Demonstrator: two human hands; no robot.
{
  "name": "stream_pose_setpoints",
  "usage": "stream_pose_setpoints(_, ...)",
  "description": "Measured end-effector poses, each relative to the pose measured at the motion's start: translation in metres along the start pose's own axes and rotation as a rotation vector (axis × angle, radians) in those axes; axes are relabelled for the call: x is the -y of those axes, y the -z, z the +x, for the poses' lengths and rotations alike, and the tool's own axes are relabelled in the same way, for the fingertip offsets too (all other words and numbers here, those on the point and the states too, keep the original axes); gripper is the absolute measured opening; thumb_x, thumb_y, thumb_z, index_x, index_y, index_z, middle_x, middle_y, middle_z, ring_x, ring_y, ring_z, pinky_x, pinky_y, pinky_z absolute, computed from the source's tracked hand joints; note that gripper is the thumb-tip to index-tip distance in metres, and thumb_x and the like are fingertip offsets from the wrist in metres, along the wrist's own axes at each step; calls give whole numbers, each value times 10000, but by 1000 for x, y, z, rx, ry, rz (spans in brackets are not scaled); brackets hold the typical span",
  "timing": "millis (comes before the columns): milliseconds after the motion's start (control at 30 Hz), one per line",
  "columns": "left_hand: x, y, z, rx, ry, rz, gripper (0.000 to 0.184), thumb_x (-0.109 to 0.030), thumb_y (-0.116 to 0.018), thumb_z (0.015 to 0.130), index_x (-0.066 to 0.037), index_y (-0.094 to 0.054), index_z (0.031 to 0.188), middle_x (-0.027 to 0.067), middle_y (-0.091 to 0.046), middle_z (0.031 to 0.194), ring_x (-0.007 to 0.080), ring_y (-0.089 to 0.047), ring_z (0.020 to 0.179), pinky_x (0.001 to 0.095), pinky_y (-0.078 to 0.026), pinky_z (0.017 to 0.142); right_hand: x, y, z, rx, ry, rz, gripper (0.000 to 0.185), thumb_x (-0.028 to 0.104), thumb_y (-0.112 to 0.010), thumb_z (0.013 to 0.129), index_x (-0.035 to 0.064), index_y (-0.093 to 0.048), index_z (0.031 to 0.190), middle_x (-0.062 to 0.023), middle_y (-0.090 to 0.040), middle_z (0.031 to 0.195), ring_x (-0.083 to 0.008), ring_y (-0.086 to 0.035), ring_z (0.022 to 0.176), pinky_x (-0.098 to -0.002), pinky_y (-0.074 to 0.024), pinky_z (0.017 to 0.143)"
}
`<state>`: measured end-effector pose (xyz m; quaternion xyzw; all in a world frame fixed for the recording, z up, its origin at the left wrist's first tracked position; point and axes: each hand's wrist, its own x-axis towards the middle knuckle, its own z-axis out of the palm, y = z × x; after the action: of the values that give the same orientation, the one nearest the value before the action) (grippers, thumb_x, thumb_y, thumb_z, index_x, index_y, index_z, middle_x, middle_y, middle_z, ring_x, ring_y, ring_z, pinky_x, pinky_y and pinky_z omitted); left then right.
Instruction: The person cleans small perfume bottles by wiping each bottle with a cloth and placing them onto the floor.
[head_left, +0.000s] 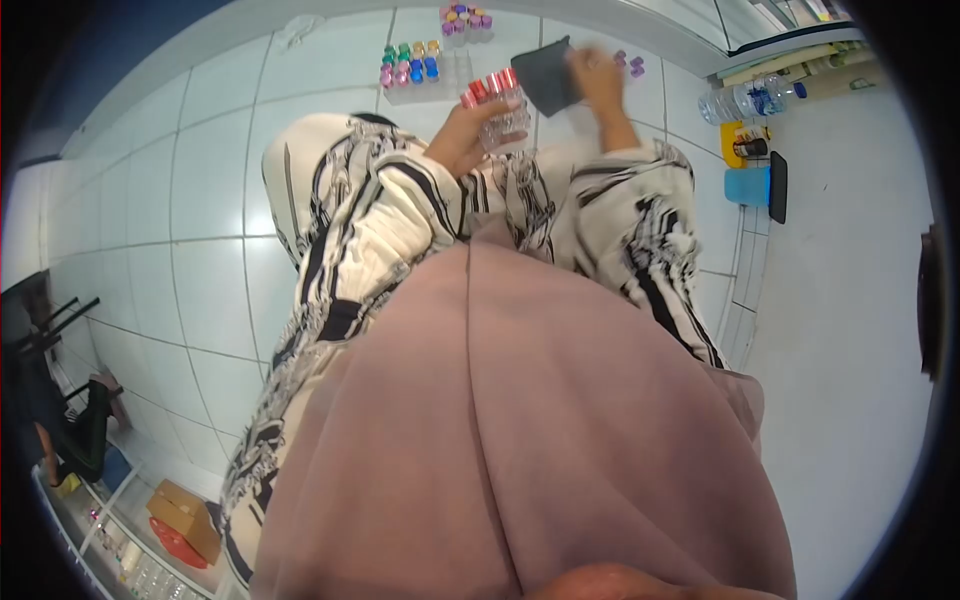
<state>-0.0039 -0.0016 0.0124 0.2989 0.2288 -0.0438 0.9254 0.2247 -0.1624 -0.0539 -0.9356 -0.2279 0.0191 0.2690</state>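
My left hand [462, 138] is closed around a clear pack of small red-capped bottles [503, 115], held above my lap. My right hand [596, 78] is at the right edge of a dark grey pouch or cloth [543, 80]. Its fingers are curled and a little blurred, and I cannot make out what is in them. Just left of the red-capped pack stands a clear tray of small containers with green, gold, pink and blue caps [410, 68]. Small purple pieces [636, 67] lie on the tiles right of my right hand.
More colourful capped containers [466, 20] stand farther back. Crumpled clear plastic [298, 30] lies on the tiled floor [205, 190]. Along the right side are a water bottle [752, 100] and a blue box [748, 187]. A cardboard box [184, 515] and another person's arm [48, 450] show lower left.
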Motion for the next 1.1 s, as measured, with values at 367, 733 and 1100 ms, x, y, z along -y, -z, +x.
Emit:
stream_pose_setpoints(367,-14,-21,-1,71,12,-61,439,-148,-520,973,-116,-440,1404,34,-550,1372,204,-569,1215,315,-523,911,39,-6,0,278,-204,-233,781,382,-730,778,52,-404,1406,-265,-462,1369,-416,-485,1240,-470,-432,1011)
stream_pose_setpoints(733,-71,-55,-21,220,-40,-72,396,-157,-576,951,-116,-498,1338,38,-582,1306,206,-589,1164,309,-543,835,27,-25,11,183,-368,-140,902,287,-857,583,-19,-433,1318,-264,-493,1269,-442,-540,1146,-473,-484,953)
stream_pose_setpoints(1100,-49,-27,28,-9,-34,48,296,-153,-628,917,-113,-578,1206,26,-651,1151,196,-625,1066,339,-511,876,34,-5,1,154,-430,-114,494,187,-780,615,-40,-633,1029,-202,-673,1025,-325,-631,1001,-401,-507,815)
